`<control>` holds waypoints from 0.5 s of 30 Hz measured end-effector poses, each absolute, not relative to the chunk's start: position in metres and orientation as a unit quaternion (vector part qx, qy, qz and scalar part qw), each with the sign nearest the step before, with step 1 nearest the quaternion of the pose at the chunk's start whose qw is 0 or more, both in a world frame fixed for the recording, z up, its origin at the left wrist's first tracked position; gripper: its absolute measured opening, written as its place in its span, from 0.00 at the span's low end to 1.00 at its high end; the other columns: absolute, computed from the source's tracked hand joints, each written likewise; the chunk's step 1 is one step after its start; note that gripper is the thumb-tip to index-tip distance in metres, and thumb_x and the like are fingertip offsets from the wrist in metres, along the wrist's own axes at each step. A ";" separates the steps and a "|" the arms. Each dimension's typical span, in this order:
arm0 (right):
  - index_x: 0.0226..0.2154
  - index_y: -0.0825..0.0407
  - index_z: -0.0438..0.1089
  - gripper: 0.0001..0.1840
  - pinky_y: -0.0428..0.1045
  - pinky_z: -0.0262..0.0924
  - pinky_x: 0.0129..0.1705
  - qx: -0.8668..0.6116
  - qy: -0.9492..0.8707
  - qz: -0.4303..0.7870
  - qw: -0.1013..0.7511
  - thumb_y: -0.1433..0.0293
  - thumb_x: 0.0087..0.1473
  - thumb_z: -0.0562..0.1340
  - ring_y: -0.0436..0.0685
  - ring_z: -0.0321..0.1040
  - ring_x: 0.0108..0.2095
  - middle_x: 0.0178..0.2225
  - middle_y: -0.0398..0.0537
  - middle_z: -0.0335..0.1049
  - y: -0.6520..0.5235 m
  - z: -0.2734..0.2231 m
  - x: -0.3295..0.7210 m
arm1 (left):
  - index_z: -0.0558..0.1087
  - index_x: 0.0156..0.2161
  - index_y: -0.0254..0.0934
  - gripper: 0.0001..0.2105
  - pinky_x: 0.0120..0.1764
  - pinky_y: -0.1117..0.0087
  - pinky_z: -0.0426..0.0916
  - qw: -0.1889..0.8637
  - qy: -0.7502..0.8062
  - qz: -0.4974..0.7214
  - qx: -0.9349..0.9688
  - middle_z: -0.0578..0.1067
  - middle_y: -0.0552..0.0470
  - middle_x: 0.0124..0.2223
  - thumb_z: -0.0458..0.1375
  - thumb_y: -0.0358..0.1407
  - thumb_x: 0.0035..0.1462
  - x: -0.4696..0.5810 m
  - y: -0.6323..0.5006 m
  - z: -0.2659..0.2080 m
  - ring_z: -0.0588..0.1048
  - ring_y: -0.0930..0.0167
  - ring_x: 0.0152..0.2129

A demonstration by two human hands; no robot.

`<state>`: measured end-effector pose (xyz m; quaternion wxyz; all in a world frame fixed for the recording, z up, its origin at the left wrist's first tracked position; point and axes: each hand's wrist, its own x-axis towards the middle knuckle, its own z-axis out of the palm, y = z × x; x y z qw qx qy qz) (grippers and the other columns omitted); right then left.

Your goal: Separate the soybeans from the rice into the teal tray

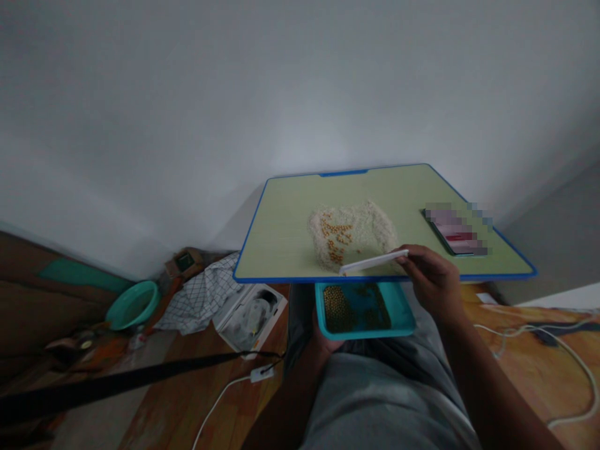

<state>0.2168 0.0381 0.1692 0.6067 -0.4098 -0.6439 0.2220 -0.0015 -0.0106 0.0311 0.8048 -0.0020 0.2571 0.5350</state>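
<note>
Holding a white stick (374,262) pinched in our right hand (434,278), we have its long axis running leftward from the fingers, its far tip touching the near edge of the rice pile (352,234) with orange grains on the table (281,237). Our left hand (328,340) grips the teal tray (403,312) from below, just under the table's near edge, directly beneath that tip. A phone (457,234) lies well right.
</note>
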 end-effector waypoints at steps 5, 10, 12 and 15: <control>0.39 0.45 0.81 0.05 0.51 0.72 0.40 -0.421 -0.634 0.219 0.611 0.62 0.63 0.70 0.58 0.79 0.36 0.36 0.46 0.82 0.037 0.165 0.226 | 0.87 0.43 0.40 0.36 0.63 0.50 0.67 0.803 0.285 0.523 -0.003 0.87 0.52 0.47 0.33 0.44 0.76 -0.003 -0.011 0.033 0.82 0.60 0.47; 0.38 0.45 0.81 0.05 0.51 0.71 0.39 -0.425 -0.625 0.218 0.617 0.63 0.63 0.70 0.57 0.79 0.36 0.35 0.45 0.82 0.037 0.166 0.227 | 0.88 0.42 0.40 0.39 0.63 0.54 0.67 0.804 0.290 0.520 -0.011 0.87 0.51 0.46 0.31 0.45 0.76 -0.005 -0.012 0.029 0.83 0.63 0.46; 0.38 0.45 0.81 0.05 0.51 0.72 0.40 -0.425 -0.626 0.215 0.617 0.62 0.62 0.71 0.58 0.79 0.36 0.35 0.46 0.82 0.036 0.169 0.225 | 0.87 0.46 0.39 0.38 0.64 0.53 0.66 0.811 0.271 0.519 -0.002 0.86 0.52 0.49 0.31 0.46 0.77 -0.005 -0.012 0.029 0.82 0.62 0.49; 0.37 0.45 0.81 0.05 0.52 0.73 0.40 -0.419 -0.631 0.218 0.615 0.63 0.63 0.70 0.58 0.80 0.36 0.35 0.46 0.82 0.036 0.171 0.223 | 0.86 0.49 0.40 0.33 0.64 0.51 0.67 0.810 0.254 0.528 0.007 0.85 0.50 0.52 0.36 0.46 0.76 -0.003 -0.012 0.029 0.83 0.61 0.49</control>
